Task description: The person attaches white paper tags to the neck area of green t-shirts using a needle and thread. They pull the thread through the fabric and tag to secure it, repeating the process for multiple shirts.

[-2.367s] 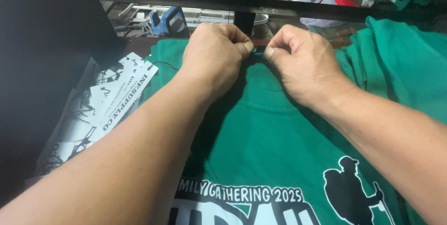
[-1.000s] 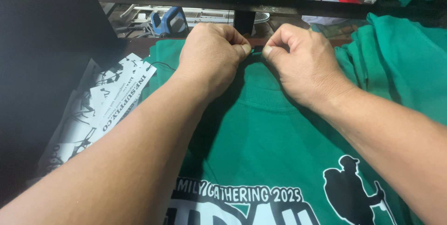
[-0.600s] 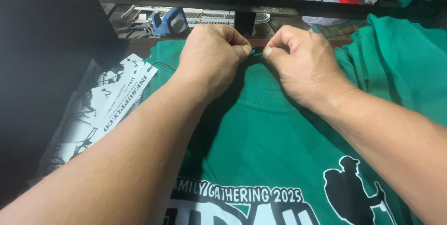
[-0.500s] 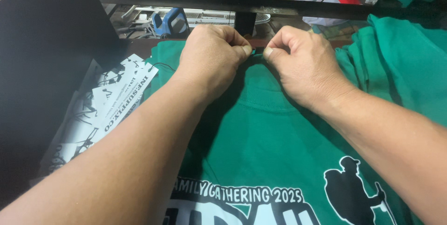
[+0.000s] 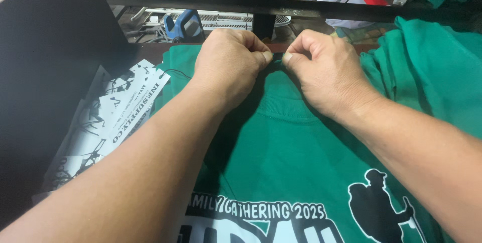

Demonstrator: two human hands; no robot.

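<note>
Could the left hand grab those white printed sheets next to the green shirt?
Probably yes. The white printed sheets lie uncovered just beside the left hand, with nothing between. But both hands are pinching the green shirt collar, so the left hand would have to let go first.

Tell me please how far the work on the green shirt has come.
Done: the green T-shirt lies flat, and its white and black print is already on it. In hand: the left hand and right hand each pinch the collar edge, thumbs almost meeting. Left: more green shirts lie heaped at the right; whether they are printed cannot be seen. Printed sheets lie at the left.
</note>
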